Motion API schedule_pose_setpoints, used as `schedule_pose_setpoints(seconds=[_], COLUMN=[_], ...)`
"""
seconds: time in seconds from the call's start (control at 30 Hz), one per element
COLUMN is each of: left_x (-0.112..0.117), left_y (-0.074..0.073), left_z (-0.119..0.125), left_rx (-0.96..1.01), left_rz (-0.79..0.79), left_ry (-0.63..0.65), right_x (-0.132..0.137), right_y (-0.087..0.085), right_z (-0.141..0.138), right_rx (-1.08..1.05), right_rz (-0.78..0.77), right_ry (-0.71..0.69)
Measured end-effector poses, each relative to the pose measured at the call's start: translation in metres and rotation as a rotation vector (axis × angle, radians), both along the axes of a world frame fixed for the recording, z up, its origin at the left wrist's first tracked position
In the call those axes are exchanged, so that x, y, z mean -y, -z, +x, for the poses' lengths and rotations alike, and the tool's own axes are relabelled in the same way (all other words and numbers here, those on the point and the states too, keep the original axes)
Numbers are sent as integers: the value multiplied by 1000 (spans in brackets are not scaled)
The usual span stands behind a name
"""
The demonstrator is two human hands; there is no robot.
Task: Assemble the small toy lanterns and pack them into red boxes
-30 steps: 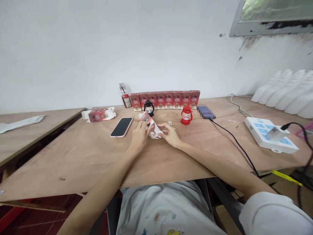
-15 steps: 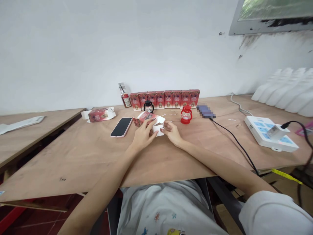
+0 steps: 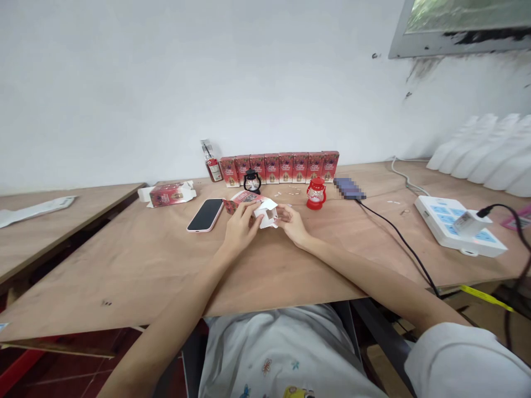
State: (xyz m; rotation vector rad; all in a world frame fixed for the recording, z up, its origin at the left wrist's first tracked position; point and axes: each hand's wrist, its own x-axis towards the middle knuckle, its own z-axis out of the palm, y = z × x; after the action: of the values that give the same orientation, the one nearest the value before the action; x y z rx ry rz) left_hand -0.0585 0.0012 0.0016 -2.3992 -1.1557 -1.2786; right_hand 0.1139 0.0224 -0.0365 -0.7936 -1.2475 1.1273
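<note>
Between my hands is a red printed carton (image 3: 248, 197) with its white flaps standing out at the near end. My left hand (image 3: 243, 225) grips it from the left, thumb by the flaps. From the right, the fingers of my right hand (image 3: 292, 224) are closed on the flap edge. A small black lantern (image 3: 251, 182) stands just behind the carton. To the right of my right hand is a small red lantern (image 3: 316, 194), upright on the table.
Several red boxes (image 3: 286, 168) stand in a row by the wall, beside a small bottle (image 3: 213, 167). A phone (image 3: 206, 215) and an opened carton (image 3: 168, 194) lie left. At right are a cabled blue-grey device (image 3: 350, 189), a power strip (image 3: 458, 226) and white bottles (image 3: 483, 155).
The carton has tilted in my hands, and its white flaps have spread, showing an opening at the near end. My hands have shifted only slightly.
</note>
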Motion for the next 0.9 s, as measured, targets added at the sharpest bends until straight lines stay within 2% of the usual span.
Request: schedule_pose_setpoints(seconds=[0.23, 0.37, 0.63, 0.8, 0.9], left_x=[-2, -3, 7, 7, 3], left_y=[-1, -2, -5, -6, -5], left_z=[-1, -1, 1, 0, 0], left_rx=[36, 39, -40, -198, -201], left_rz=[31, 38, 163, 135, 142], left_ry=[40, 42, -177, -2, 24], right_x=[10, 17, 21, 21, 22], right_y=[-4, -7, -12, -12, -14], right_z=[-4, -3, -3, -4, -4], right_rx=[11, 90, 145, 90, 37], right_rz=[52, 102, 147, 148, 119], right_ry=[-66, -44, 2, 58, 24])
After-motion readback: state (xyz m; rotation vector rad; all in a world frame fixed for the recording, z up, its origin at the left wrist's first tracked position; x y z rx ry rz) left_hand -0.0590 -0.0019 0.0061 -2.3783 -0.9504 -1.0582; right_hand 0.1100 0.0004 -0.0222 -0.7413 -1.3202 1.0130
